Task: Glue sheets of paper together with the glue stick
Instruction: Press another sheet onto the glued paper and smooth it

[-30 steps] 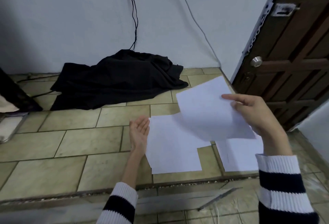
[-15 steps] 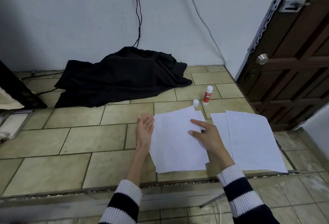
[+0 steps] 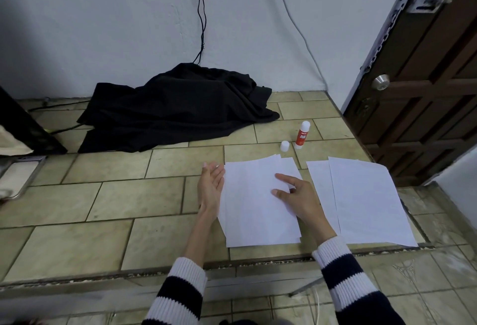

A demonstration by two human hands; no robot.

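**Sheet down, both hands squaring the stack**

Compared with a second back, the sheet my right hand (image 3: 299, 198) had up in the air was now flat on the left paper stack (image 3: 258, 203), and the glue stick it had been hiding was back in view. From half a second back, barely anything shifted.

Right hand lay on the right side of that stack, index finger straight and pointing across the top sheet, thumb out below it, other fingers loosely bent, not gripping anything. Left hand (image 3: 210, 187) stood on edge against the stack's left side, palm facing the paper, fingers straight and together, nothing held.

Second pile of paper (image 3: 366, 200) sat just right of the first, on the tiled counter (image 3: 103, 195), near its front edge. Glue stick (image 3: 302, 135) stood upright behind the two piles, red label, with its loose white cap (image 3: 285, 146) just beside it on the left. Black cloth (image 3: 175, 112) was heaped against the wall further back, brown door (image 3: 426, 79) off to the right.
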